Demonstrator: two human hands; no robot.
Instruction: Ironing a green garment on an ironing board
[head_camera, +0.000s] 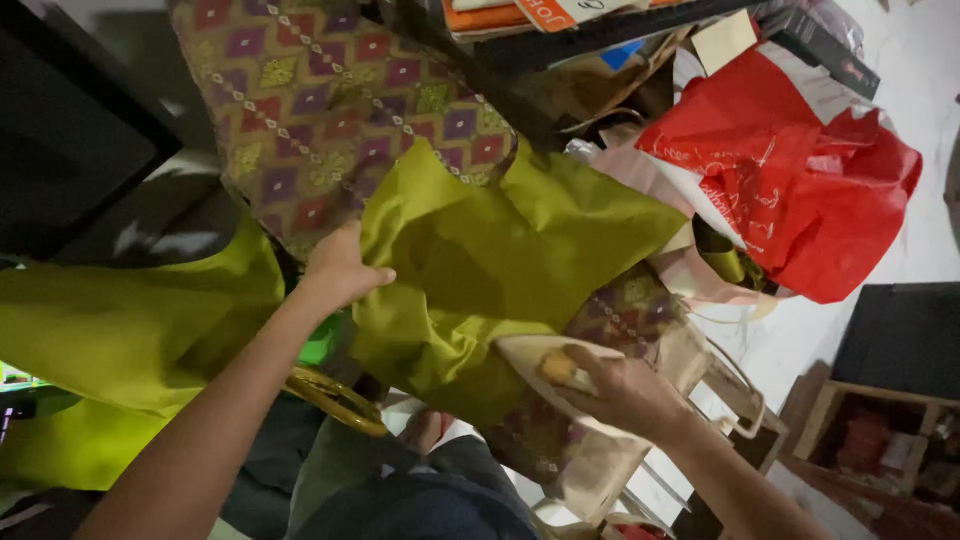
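Note:
My left hand (340, 268) pinches the edge of an olive-green cloth (500, 250) that drapes down across the middle. Behind it hangs a patterned cloth (330, 100) of purple, red and yellow diamonds. My right hand (620, 390) grips the rim of a beige tote bag (600, 460), with more of the patterned cloth showing inside it. The green cloth's lower folds reach down to the bag's opening.
A red plastic bag (800, 180) lies at the right on a white floor (900, 90). Another green cloth (120, 330) spreads at the left. A gold ring handle (335, 400) sits near my knees. A wooden crate (880, 440) stands lower right. Boxes crowd the top.

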